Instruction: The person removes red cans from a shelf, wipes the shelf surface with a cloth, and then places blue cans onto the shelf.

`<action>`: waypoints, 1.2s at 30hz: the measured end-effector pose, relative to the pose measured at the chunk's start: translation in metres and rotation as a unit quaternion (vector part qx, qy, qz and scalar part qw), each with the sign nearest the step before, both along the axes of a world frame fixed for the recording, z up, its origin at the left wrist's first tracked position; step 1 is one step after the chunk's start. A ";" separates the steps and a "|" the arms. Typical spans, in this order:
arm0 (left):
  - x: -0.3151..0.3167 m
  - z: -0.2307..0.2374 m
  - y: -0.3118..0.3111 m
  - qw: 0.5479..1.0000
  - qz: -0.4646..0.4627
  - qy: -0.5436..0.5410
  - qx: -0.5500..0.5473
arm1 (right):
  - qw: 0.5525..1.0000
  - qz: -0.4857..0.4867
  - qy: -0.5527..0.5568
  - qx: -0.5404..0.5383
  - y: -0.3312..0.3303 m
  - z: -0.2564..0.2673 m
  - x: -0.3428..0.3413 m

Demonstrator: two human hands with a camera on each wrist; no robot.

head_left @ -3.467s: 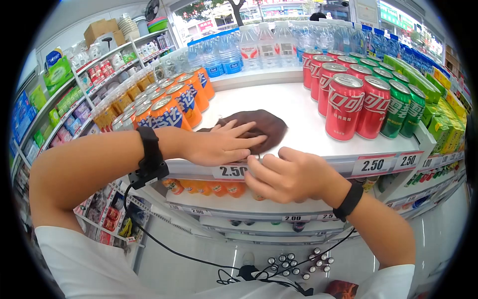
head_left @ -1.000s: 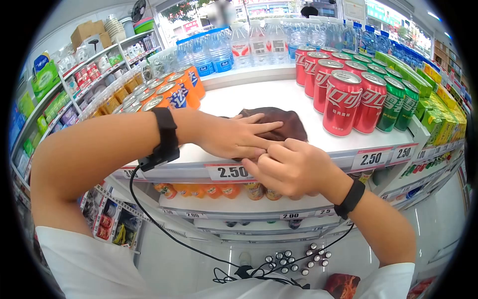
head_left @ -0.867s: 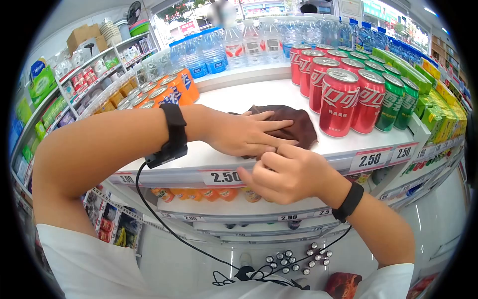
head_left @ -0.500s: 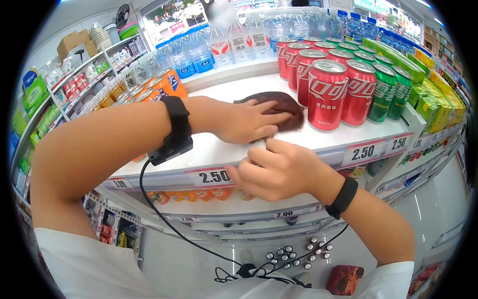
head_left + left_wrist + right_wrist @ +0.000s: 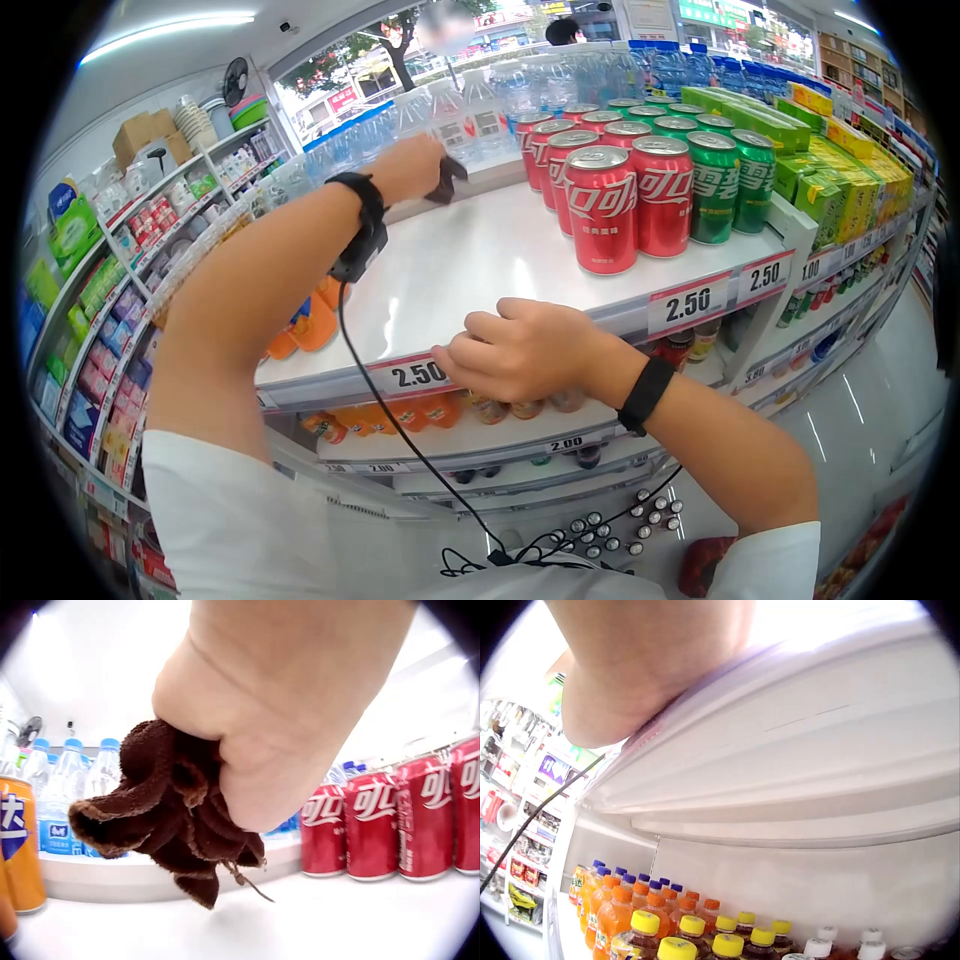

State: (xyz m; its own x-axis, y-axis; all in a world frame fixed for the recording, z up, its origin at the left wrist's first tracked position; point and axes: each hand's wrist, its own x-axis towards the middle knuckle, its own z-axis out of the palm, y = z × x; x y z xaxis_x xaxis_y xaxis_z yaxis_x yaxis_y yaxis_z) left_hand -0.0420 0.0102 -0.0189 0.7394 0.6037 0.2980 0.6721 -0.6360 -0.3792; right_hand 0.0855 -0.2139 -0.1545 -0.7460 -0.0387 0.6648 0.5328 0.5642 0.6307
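My left hand grips a bunched dark brown cloth towards the back of the white shelf, near the raised ledge of bottles. Folds and a loose thread hang from the cloth, above the shelf top in the left wrist view. At the shelf's front edge is my right hand, fingers loosely curled, with nothing visible in it. It overlaps the side of a 2.50 price label. Red cola cans stand in rows to the right of the cloth.
Green cans flank the cola. Orange cans stand at the left, partly behind my left arm. Water bottles line the back ledge. Below, a shelf holds orange soda bottles. A black cable hangs from my left wrist.
My left hand, flat on the cloth near the front edge before, has gathered it up and carried it back and left. My right hand stays at the front edge; the head view has shifted right.
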 end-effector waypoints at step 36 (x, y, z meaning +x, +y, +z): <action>-0.039 -0.025 0.051 0.931 0.315 0.065 -0.171 | 0.999 0.023 0.017 -0.031 0.004 -0.006 0.001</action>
State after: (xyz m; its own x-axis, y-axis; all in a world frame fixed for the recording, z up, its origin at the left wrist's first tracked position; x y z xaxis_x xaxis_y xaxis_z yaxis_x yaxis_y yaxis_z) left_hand -0.0811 0.0615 -0.0435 0.2224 0.9732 -0.0583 0.9153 -0.2290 -0.3314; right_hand 0.0866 -0.2104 -0.1607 -0.7213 -0.0303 0.6920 0.5261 0.6258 0.5758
